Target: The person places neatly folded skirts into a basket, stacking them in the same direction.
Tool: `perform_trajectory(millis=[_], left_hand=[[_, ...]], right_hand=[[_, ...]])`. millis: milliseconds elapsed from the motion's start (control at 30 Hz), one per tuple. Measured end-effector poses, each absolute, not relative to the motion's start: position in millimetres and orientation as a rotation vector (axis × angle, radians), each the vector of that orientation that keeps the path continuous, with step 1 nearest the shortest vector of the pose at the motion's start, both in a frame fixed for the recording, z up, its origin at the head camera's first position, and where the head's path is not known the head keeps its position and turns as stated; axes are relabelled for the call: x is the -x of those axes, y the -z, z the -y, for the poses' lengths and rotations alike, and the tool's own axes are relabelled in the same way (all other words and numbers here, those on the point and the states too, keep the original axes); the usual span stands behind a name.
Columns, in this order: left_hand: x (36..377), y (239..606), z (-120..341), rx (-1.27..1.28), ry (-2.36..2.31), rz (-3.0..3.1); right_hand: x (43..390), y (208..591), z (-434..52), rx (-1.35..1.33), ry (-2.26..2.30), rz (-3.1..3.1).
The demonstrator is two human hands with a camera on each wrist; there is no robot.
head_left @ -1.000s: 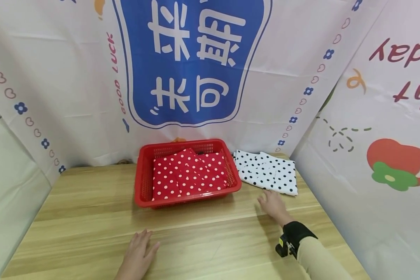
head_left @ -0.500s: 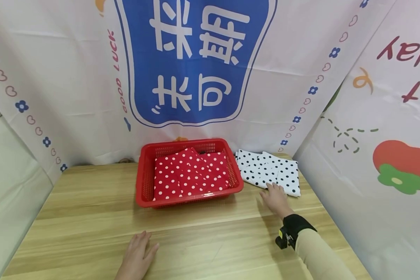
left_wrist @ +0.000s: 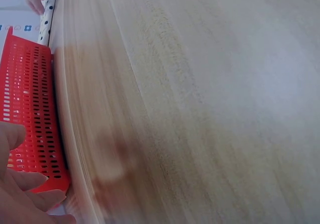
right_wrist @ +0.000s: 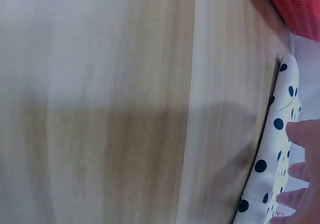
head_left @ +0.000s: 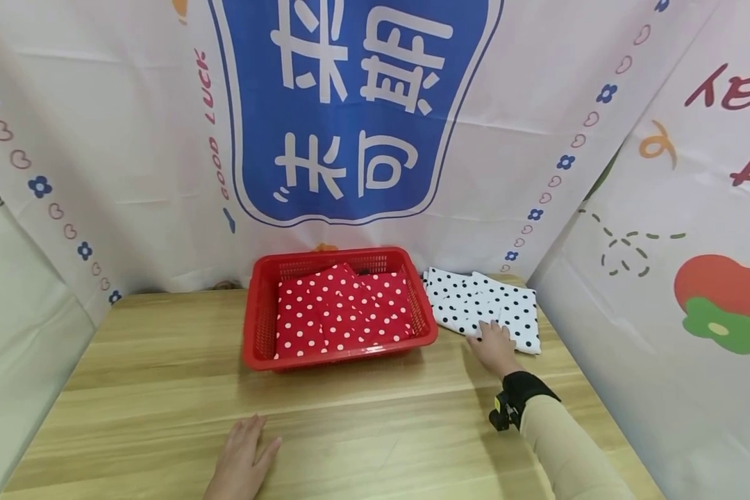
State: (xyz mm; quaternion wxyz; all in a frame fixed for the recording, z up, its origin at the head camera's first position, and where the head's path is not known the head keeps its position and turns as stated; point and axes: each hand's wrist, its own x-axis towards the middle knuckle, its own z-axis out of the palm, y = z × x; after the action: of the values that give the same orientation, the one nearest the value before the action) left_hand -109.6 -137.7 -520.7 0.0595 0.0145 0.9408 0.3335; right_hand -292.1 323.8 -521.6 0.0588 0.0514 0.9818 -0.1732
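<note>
A folded white cloth with black dots (head_left: 487,305) lies on the wooden table (head_left: 162,375), just right of a red plastic basket (head_left: 256,326). The basket holds a folded red cloth with white dots (head_left: 340,312). My right hand (head_left: 490,340) reaches out with straight fingers that touch the white cloth's near edge. The right wrist view shows those fingers (right_wrist: 302,134) over the white cloth (right_wrist: 280,154). My left hand (head_left: 244,462) lies flat on the table near the front edge and holds nothing. In the left wrist view, its fingers (left_wrist: 20,199) show in front of the basket (left_wrist: 30,114).
Printed fabric backdrops (head_left: 350,139) close in the table at the back and on both sides. The basket stands at the back centre, and bare wood stretches in front of it and to its left. A dark wristband (head_left: 525,392) sits on my right wrist.
My right hand has slid forward from the bare table onto the near edge of the white dotted cloth. The left hand has stayed flat in place.
</note>
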Motion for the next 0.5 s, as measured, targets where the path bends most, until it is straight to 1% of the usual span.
perform_trajectory(millis=[133,500], left_hand=[[109,522,137,-0.049,-1.007,-2.848],[108,523,138,-0.062,-1.006,-2.867]], right_hand=[[293,524,-328,-0.167,0.558,-2.955],[290,541,-334,-0.116,0.464,-2.924]])
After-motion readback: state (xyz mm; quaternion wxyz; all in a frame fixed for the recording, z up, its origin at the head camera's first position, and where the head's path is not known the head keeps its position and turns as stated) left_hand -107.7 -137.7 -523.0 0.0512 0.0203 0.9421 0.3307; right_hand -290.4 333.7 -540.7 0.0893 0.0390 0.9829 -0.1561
